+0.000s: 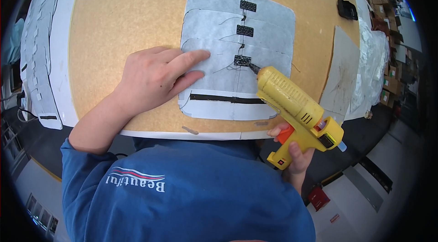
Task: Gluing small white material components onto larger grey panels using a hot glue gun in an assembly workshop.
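A blue sleeve [182, 196] fills the near edge. Above it the right hand [294, 153] grips a yellow glue gun [296, 107], nozzle at the lowest black patch [242, 60] on the grey felt pad [237, 55]. The left hand [153, 77] lies flat, fingers spread, pinning the pad to the cork board [123, 18]. Gluing seems underway; the nozzle likely needs steady aim.

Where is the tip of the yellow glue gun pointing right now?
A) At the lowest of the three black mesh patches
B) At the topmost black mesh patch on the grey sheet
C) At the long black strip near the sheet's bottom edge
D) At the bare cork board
A: the glue gun, held in the right hand, has its nozzle against the lowest mesh patch on the grey sheet.
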The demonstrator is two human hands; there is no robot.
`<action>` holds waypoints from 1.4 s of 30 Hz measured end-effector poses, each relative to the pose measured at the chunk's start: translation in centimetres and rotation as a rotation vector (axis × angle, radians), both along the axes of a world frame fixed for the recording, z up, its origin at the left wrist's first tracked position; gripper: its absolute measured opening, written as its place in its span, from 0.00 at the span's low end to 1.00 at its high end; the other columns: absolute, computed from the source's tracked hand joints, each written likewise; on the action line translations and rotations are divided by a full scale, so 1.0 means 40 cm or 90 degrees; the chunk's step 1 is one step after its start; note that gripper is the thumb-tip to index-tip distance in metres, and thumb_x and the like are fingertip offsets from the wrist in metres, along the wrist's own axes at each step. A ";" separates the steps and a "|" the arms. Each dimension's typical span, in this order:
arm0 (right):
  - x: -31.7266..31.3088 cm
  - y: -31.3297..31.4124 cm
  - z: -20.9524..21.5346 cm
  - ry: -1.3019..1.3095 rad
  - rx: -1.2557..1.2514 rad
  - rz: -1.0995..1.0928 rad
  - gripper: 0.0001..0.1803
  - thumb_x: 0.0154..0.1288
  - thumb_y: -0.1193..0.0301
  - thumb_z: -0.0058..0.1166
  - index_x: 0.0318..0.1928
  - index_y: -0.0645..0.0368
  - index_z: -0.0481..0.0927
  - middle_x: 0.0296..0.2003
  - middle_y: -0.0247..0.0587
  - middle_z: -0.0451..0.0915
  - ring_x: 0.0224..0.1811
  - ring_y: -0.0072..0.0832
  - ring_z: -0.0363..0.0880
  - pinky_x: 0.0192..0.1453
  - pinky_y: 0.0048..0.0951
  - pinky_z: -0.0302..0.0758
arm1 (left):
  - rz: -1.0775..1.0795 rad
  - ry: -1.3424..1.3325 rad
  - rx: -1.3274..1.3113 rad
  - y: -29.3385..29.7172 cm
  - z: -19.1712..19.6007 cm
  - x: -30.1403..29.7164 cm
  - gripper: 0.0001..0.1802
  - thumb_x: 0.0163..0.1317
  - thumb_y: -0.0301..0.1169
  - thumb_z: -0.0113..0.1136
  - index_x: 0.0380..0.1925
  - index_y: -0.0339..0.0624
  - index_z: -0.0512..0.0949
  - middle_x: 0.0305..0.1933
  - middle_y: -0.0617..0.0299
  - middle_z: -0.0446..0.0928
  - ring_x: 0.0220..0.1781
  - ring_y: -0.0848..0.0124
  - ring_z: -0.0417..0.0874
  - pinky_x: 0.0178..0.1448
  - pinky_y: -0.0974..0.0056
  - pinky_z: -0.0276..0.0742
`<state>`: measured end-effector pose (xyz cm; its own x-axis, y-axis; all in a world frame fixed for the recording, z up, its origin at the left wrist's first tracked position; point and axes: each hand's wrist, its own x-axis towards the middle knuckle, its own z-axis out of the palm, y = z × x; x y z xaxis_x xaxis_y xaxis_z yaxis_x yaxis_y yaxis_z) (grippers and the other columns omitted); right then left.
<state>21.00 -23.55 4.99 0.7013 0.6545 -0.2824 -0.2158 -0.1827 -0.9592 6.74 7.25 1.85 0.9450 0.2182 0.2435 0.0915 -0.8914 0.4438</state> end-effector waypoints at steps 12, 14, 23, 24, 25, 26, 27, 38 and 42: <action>0.045 -0.023 -0.018 0.086 0.091 0.074 0.30 0.66 0.68 0.58 0.64 0.68 0.64 0.48 0.51 0.79 0.50 0.36 0.82 0.50 0.32 0.78 | 0.015 0.009 0.014 -0.010 0.008 0.020 0.17 0.55 0.34 0.71 0.46 0.51 0.82 0.22 0.65 0.75 0.22 0.67 0.77 0.26 0.64 0.71; 0.049 -0.041 -0.035 0.201 0.189 0.013 0.32 0.65 0.63 0.59 0.63 0.69 0.65 0.47 0.51 0.79 0.46 0.40 0.84 0.44 0.32 0.80 | 0.018 -0.002 0.026 -0.002 0.004 0.021 0.17 0.56 0.36 0.70 0.47 0.53 0.82 0.21 0.66 0.75 0.22 0.66 0.78 0.26 0.63 0.71; 0.231 -0.164 -0.078 0.271 0.403 -0.378 0.25 0.75 0.55 0.45 0.58 0.63 0.71 0.44 0.46 0.80 0.45 0.39 0.83 0.34 0.29 0.83 | 0.052 -0.016 -0.171 0.009 0.029 -0.024 0.26 0.54 0.28 0.68 0.56 0.45 0.77 0.17 0.66 0.67 0.19 0.72 0.70 0.25 0.66 0.67; 0.249 -0.176 -0.080 0.279 0.402 -0.394 0.25 0.75 0.55 0.46 0.58 0.63 0.71 0.44 0.45 0.80 0.46 0.38 0.83 0.34 0.29 0.83 | 0.081 0.011 -0.277 0.013 0.045 -0.029 0.25 0.56 0.28 0.65 0.56 0.46 0.76 0.17 0.66 0.66 0.18 0.73 0.69 0.24 0.66 0.67; 0.262 -0.187 -0.079 0.277 0.418 -0.378 0.25 0.75 0.55 0.46 0.58 0.63 0.71 0.44 0.45 0.80 0.46 0.38 0.83 0.34 0.29 0.83 | 0.106 0.052 -0.371 0.016 0.067 -0.036 0.28 0.55 0.23 0.58 0.59 0.43 0.72 0.25 0.67 0.67 0.25 0.78 0.67 0.31 0.70 0.66; 0.273 -0.198 -0.079 0.301 0.395 -0.392 0.25 0.74 0.55 0.47 0.58 0.63 0.71 0.45 0.45 0.80 0.47 0.38 0.83 0.35 0.28 0.83 | 0.113 0.039 -0.357 0.022 0.073 -0.045 0.28 0.55 0.23 0.58 0.59 0.43 0.72 0.25 0.67 0.67 0.25 0.78 0.67 0.31 0.70 0.66; 0.281 -0.199 -0.082 0.325 0.370 -0.404 0.25 0.74 0.55 0.48 0.58 0.63 0.72 0.46 0.45 0.81 0.48 0.37 0.83 0.35 0.28 0.83 | 0.126 -0.005 -0.606 0.028 0.066 -0.055 0.28 0.55 0.21 0.56 0.59 0.43 0.71 0.30 0.67 0.67 0.29 0.78 0.68 0.35 0.71 0.66; 0.266 -0.220 -0.047 0.136 0.125 -0.363 0.24 0.76 0.55 0.47 0.60 0.62 0.73 0.49 0.45 0.81 0.45 0.30 0.83 0.44 0.27 0.82 | 0.122 -0.047 -1.193 -0.066 0.113 -0.125 0.22 0.67 0.19 0.53 0.60 0.38 0.68 0.44 0.63 0.73 0.43 0.75 0.77 0.48 0.72 0.76; 0.259 -0.258 -0.051 0.051 0.055 -0.320 0.24 0.76 0.58 0.49 0.60 0.64 0.71 0.48 0.44 0.80 0.45 0.32 0.84 0.44 0.32 0.82 | 0.161 0.003 -1.200 -0.107 0.127 -0.136 0.23 0.72 0.23 0.51 0.66 0.35 0.64 0.53 0.56 0.76 0.57 0.68 0.80 0.59 0.70 0.80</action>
<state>31.36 -33.88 2.95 0.9133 0.2662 -0.3081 -0.3304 0.0420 -0.9429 1.28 2.96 6.94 0.8530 0.2733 -0.4446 0.1272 0.7173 0.6851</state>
